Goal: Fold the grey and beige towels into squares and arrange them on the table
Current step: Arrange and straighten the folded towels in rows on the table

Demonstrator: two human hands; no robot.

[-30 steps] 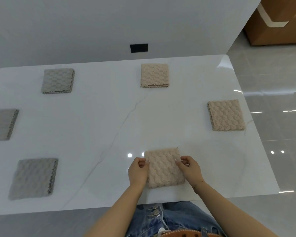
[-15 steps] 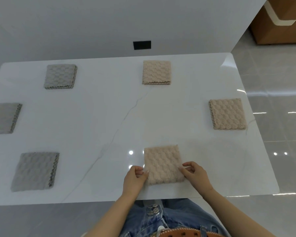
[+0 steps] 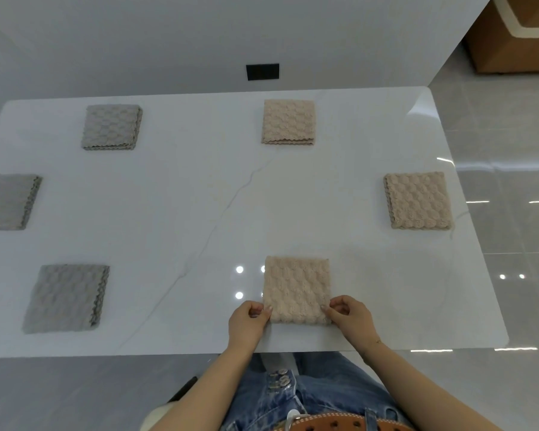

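Near beige towel (image 3: 296, 289) straightened since earlier; left hand (image 3: 248, 321), right hand (image 3: 352, 318) pinch its near corners.

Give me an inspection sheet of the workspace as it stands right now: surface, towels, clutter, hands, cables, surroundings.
Surface: white marble-look table, glossy, with light reflections.
Job's things: three folded grey towels down the left, far, middle, partly cut off by the frame, and near. Three folded beige towels on the right, far, right edge and near. All lie flat and apart.
Clutter: nothing seen.
Hands: left hand pinches the near beige towel's near left corner; right hand pinches its near right corner.
Cables: nothing seen.
Surroundings: white wall with a black wall plate, grey tiled floor, brown cabinet at far right.
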